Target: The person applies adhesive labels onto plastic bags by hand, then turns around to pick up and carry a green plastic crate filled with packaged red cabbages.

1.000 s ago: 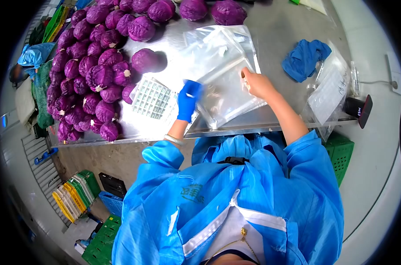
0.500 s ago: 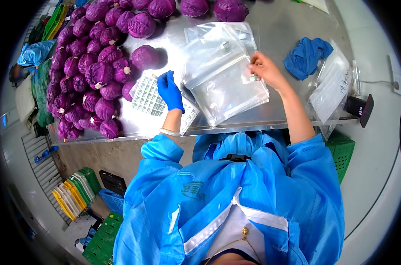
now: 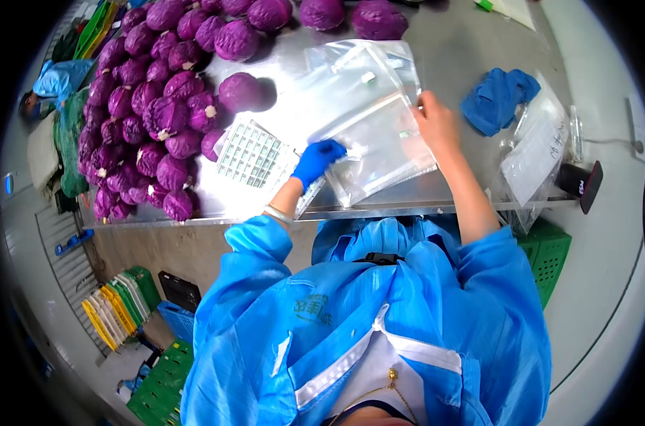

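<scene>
In the head view, my left hand, in a blue glove, is over the left side of a stack of clear plastic bags. Its fingers are pressed together, and what they pinch is hard to make out. My bare right hand is at the right edge of the bags, its fingers curled in on the plastic and slightly blurred. Small labels show on the bags. Left of my gloved hand lies a label sheet with rows of printed stickers, over other sheets.
Purple cabbages are heaped on the left of the metal table, with more along the back. On the right lie a blue cloth, a white package with writing and a black device. Green crates stand below.
My left hand has moved right and toward me, from above the label sheet to the bags. My right hand has shifted slightly right and down, and a label now shows on the bag beside it.
</scene>
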The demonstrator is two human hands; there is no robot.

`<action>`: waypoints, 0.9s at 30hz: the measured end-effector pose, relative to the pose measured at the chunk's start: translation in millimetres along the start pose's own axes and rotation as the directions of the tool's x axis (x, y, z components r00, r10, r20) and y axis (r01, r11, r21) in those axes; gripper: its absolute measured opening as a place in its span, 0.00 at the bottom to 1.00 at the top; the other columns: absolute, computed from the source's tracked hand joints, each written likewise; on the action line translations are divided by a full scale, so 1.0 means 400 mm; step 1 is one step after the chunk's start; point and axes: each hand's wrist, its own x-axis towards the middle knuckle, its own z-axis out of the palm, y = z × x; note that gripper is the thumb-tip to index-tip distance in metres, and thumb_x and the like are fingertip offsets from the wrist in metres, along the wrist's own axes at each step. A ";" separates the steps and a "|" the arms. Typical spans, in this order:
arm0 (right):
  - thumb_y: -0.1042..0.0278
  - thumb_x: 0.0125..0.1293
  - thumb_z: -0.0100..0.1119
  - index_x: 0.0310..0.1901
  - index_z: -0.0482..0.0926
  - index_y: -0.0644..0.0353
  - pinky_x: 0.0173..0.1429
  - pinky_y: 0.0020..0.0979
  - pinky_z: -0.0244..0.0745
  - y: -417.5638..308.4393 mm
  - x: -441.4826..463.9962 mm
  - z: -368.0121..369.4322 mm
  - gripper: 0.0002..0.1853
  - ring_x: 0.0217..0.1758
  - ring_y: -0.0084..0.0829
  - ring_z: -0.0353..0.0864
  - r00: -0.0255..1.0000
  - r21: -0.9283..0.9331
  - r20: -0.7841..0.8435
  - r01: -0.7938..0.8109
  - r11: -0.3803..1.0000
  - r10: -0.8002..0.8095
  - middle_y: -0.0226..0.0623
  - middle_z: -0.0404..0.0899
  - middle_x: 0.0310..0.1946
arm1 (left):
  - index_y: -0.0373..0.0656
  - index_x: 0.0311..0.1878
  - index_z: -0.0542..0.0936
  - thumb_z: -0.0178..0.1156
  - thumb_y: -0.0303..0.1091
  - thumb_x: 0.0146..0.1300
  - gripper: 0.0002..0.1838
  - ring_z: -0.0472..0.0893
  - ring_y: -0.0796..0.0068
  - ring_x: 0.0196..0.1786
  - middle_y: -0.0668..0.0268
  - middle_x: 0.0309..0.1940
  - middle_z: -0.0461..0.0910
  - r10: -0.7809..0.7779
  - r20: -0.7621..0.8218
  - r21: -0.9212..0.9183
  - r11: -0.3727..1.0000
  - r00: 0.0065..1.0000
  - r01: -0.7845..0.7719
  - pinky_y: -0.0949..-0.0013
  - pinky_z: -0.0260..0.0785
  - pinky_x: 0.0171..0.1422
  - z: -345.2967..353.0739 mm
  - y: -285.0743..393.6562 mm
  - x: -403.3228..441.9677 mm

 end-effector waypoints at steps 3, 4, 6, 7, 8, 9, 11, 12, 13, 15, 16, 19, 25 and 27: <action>0.65 0.65 0.58 0.48 0.77 0.54 0.34 0.44 0.77 -0.038 -0.069 0.018 0.11 0.39 0.40 0.83 0.861 -0.271 -0.259 0.371 0.888 -0.438 0.32 0.83 0.36 | 0.40 0.47 0.83 0.50 0.40 0.71 0.16 0.74 0.79 0.35 0.70 0.35 0.80 -0.087 -0.380 -0.224 0.975 0.921 0.000 0.74 0.67 0.45 -0.169 0.100 0.012; 0.57 0.66 0.59 0.53 0.76 0.48 0.49 0.42 0.78 -0.030 -0.102 0.073 0.16 0.52 0.38 0.80 0.882 -0.268 -0.068 0.433 0.861 -0.466 0.31 0.81 0.50 | 0.41 0.47 0.83 0.52 0.40 0.71 0.15 0.74 0.80 0.37 0.69 0.35 0.80 0.076 -0.564 -0.118 0.978 0.822 -0.171 0.74 0.66 0.46 -0.203 0.159 0.001; 0.50 0.66 0.58 0.58 0.75 0.48 0.62 0.45 0.69 -0.081 -0.138 0.150 0.22 0.63 0.38 0.71 0.764 -0.282 0.166 0.643 0.712 -0.624 0.33 0.74 0.60 | 0.43 0.50 0.83 0.57 0.35 0.68 0.12 0.78 0.78 0.41 0.68 0.39 0.83 0.145 -0.529 0.097 0.989 0.836 -0.110 0.72 0.69 0.48 -0.291 0.175 0.004; 0.47 0.66 0.57 0.60 0.74 0.48 0.69 0.46 0.65 -0.096 -0.146 0.180 0.25 0.69 0.38 0.67 0.680 -0.273 0.278 0.733 0.623 -0.678 0.34 0.71 0.65 | 0.45 0.51 0.83 0.59 0.33 0.67 0.12 0.79 0.75 0.42 0.66 0.41 0.84 0.169 -0.433 0.227 0.971 0.885 -0.074 0.71 0.70 0.50 -0.323 0.172 0.001; 0.44 0.65 0.56 0.63 0.73 0.48 0.72 0.47 0.58 -0.084 -0.153 0.212 0.27 0.71 0.38 0.63 0.714 -0.267 0.276 0.700 0.662 -0.643 0.34 0.67 0.67 | 0.47 0.52 0.83 0.61 0.32 0.63 0.14 0.80 0.71 0.44 0.64 0.43 0.84 0.213 -0.268 0.458 0.886 0.939 -0.070 0.68 0.71 0.52 -0.341 0.153 -0.006; 0.42 0.65 0.55 0.65 0.71 0.47 0.75 0.48 0.52 -0.085 -0.158 0.232 0.30 0.74 0.38 0.58 0.747 -0.259 0.275 0.664 0.701 -0.606 0.34 0.64 0.70 | 0.48 0.53 0.83 0.64 0.31 0.60 0.16 0.82 0.66 0.46 0.62 0.45 0.84 0.207 -0.091 0.659 0.746 0.974 -0.097 0.66 0.72 0.54 -0.346 0.154 -0.016; 0.39 0.65 0.54 0.68 0.69 0.46 0.78 0.50 0.46 -0.076 -0.155 0.269 0.33 0.77 0.38 0.53 0.799 -0.289 0.273 0.599 0.747 -0.535 0.34 0.60 0.72 | 0.52 0.54 0.81 0.72 0.35 0.49 0.25 0.79 0.57 0.55 0.62 0.52 0.81 0.084 0.139 0.956 0.247 0.987 -0.156 0.56 0.68 0.62 -0.340 0.146 -0.028; 0.39 0.66 0.53 0.69 0.68 0.46 0.78 0.50 0.47 -0.088 -0.148 0.272 0.33 0.77 0.39 0.53 0.820 -0.324 0.275 0.571 0.754 -0.502 0.34 0.59 0.73 | 0.52 0.54 0.81 0.72 0.36 0.49 0.25 0.78 0.58 0.55 0.62 0.50 0.81 0.074 0.166 0.973 0.152 0.983 -0.175 0.55 0.66 0.63 -0.332 0.148 -0.037; 0.39 0.66 0.53 0.70 0.67 0.46 0.78 0.51 0.47 -0.097 -0.148 0.271 0.34 0.77 0.39 0.52 0.840 -0.360 0.277 0.541 0.760 -0.467 0.33 0.59 0.73 | 0.52 0.53 0.80 0.73 0.36 0.48 0.25 0.78 0.58 0.55 0.63 0.47 0.82 0.060 0.193 0.979 0.057 0.979 -0.196 0.55 0.65 0.64 -0.326 0.150 -0.047; 0.41 0.63 0.59 0.69 0.66 0.51 0.76 0.49 0.51 -0.123 -0.142 0.246 0.36 0.75 0.41 0.55 0.851 -0.228 0.322 0.496 0.838 -0.416 0.39 0.59 0.72 | 0.48 0.48 0.82 0.71 0.35 0.47 0.21 0.79 0.56 0.51 0.63 0.42 0.83 0.024 0.236 0.971 0.037 0.971 -0.237 0.55 0.68 0.58 -0.343 0.157 -0.049; 0.42 0.62 0.62 0.69 0.66 0.54 0.76 0.48 0.52 -0.153 -0.141 0.226 0.38 0.75 0.43 0.56 0.853 -0.115 0.372 0.433 0.894 -0.365 0.42 0.60 0.72 | 0.48 0.42 0.82 0.71 0.37 0.47 0.17 0.81 0.57 0.47 0.64 0.39 0.82 0.013 0.257 0.964 0.063 0.966 -0.257 0.55 0.70 0.53 -0.348 0.179 -0.058; 0.43 0.54 0.71 0.66 0.66 0.64 0.71 0.43 0.63 -0.232 -0.146 0.209 0.45 0.69 0.51 0.65 0.846 0.296 0.311 0.347 0.890 -0.433 0.52 0.65 0.67 | 0.48 0.37 0.82 0.71 0.38 0.48 0.12 0.82 0.57 0.42 0.64 0.36 0.82 -0.075 0.192 0.925 0.346 0.978 -0.155 0.57 0.72 0.48 -0.325 0.261 -0.095; 0.51 0.56 0.70 0.54 0.75 0.59 0.52 0.43 0.76 -0.377 -0.157 0.120 0.29 0.50 0.47 0.82 0.775 0.396 0.540 0.111 0.912 -0.328 0.47 0.83 0.45 | 0.47 0.35 0.82 0.69 0.39 0.52 0.10 0.81 0.56 0.39 0.61 0.34 0.81 0.080 0.134 0.901 0.406 0.988 -0.155 0.56 0.72 0.42 -0.234 0.439 -0.192; 0.53 0.59 0.67 0.49 0.77 0.57 0.46 0.46 0.76 -0.364 -0.155 0.102 0.21 0.43 0.48 0.83 0.810 0.284 0.497 0.187 0.940 -0.311 0.46 0.84 0.38 | 0.47 0.35 0.82 0.68 0.40 0.53 0.10 0.82 0.56 0.39 0.61 0.35 0.82 0.106 0.137 0.872 0.459 0.985 -0.171 0.57 0.72 0.42 -0.229 0.453 -0.209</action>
